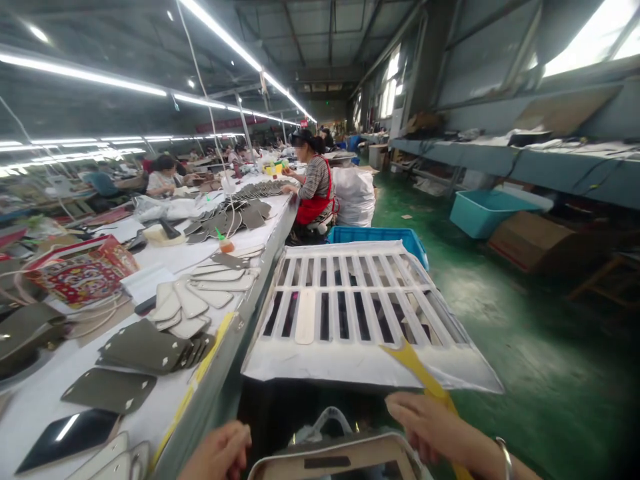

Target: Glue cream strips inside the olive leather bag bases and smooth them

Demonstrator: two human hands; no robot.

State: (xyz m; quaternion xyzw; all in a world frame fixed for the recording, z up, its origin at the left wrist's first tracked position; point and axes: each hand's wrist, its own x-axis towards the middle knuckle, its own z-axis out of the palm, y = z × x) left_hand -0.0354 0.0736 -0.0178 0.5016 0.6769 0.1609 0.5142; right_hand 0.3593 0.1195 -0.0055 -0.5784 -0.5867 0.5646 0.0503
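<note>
Yellow strip point(417, 370) pinched in the right hand point(440, 427), rising away from the fingers.
Looks thin, light and bendy; best held near its lower end. Left hand point(217, 453) curled beside a beige panel point(340, 460); its grip cannot be told.

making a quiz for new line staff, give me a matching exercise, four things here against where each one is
Things:
1. yellow tool
2. white slatted rack
3. blue crate
4. red patterned bag

Places:
a. on the worktable, far left
b. under the fingers of the right hand
c. beyond the rack's far edge
d. just ahead of the person, right of the table

Pairs: 1-b, 2-d, 3-c, 4-a
</note>
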